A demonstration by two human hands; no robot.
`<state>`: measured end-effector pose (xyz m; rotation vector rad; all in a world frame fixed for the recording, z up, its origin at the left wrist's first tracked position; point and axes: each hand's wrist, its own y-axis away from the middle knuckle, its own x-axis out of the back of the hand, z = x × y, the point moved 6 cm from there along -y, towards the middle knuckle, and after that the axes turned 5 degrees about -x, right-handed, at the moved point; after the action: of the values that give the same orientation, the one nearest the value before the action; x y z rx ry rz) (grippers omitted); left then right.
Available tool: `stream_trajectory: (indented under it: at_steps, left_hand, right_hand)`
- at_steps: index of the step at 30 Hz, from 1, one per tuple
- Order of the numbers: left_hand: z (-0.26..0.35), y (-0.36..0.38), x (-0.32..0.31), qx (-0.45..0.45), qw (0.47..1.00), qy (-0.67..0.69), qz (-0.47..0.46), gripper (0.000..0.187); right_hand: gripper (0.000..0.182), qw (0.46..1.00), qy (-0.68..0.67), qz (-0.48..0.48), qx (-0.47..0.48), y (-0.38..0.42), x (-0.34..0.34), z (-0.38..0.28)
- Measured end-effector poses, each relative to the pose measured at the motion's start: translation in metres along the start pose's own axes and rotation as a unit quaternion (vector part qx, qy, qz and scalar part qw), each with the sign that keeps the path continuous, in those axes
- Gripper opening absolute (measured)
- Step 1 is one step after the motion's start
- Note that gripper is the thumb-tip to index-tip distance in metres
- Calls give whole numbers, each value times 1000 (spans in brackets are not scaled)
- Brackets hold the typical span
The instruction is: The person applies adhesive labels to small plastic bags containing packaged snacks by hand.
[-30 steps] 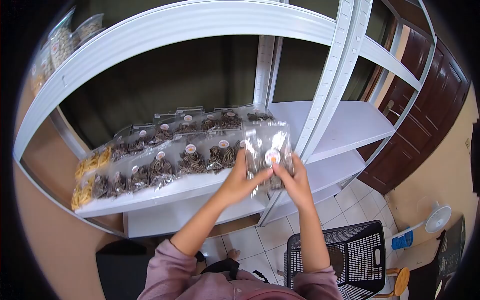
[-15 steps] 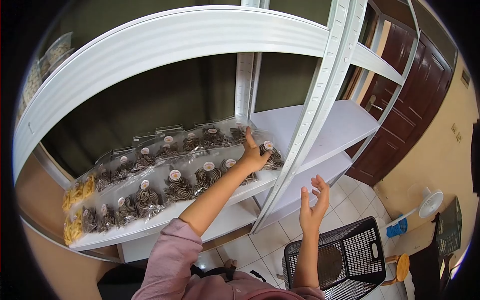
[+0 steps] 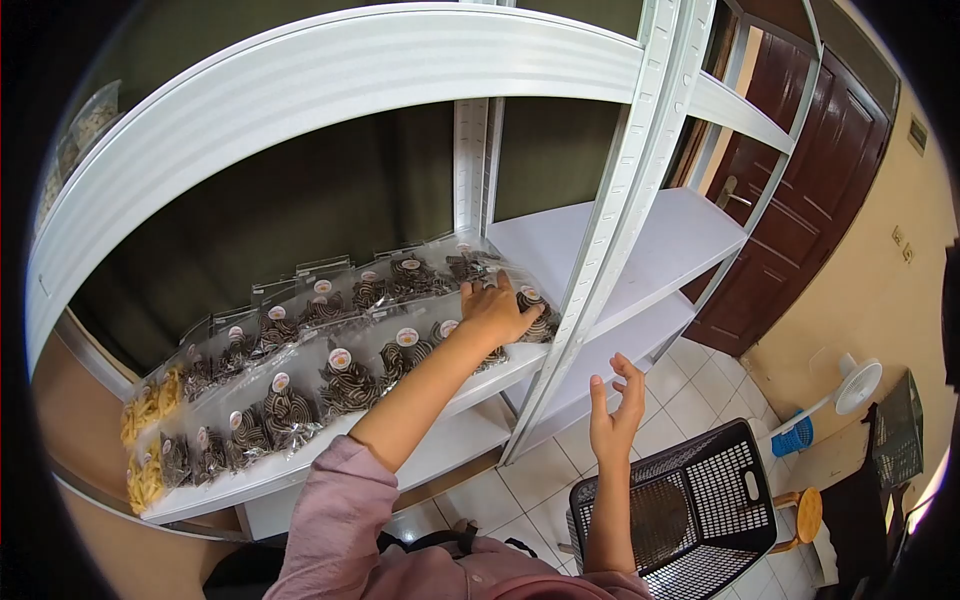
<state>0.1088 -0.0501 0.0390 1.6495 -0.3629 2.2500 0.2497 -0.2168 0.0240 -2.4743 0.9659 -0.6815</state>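
Note:
My left hand (image 3: 492,312) lies palm down on the clear bags at the right end of the shelf, fingers apart and thumb against a bag of dark striped snacks (image 3: 532,312). Two rows of similar bags stand on the white shelf (image 3: 290,472), several with round labels, such as a front one (image 3: 346,378). Bags of yellow snacks (image 3: 146,478) are at the left end. My right hand (image 3: 616,415) is held in the air right of the shelf post, empty, with its fingers slightly curled and apart.
A white metal post (image 3: 625,190) rises beside the bags, and an upper shelf beam (image 3: 350,65) crosses above them. Another white shelf (image 3: 640,250) extends beyond the post. A black crate (image 3: 735,475), a wooden stool (image 3: 808,515) and a white fan (image 3: 858,388) stand at the lower right.
My left hand has shifted slightly left, and its raised finger has come down onto the bags. The fingers of my right hand are curled a little more. The view has shifted slightly.

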Motion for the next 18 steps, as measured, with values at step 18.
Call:
stream_trajectory:
  at_steps: [18]
  left_hand:
    - [-20, 8, 16, 10, 999, -29, -40, 93]
  right_hand:
    - [33, 821, 76, 224, 520, 78, 117, -227]
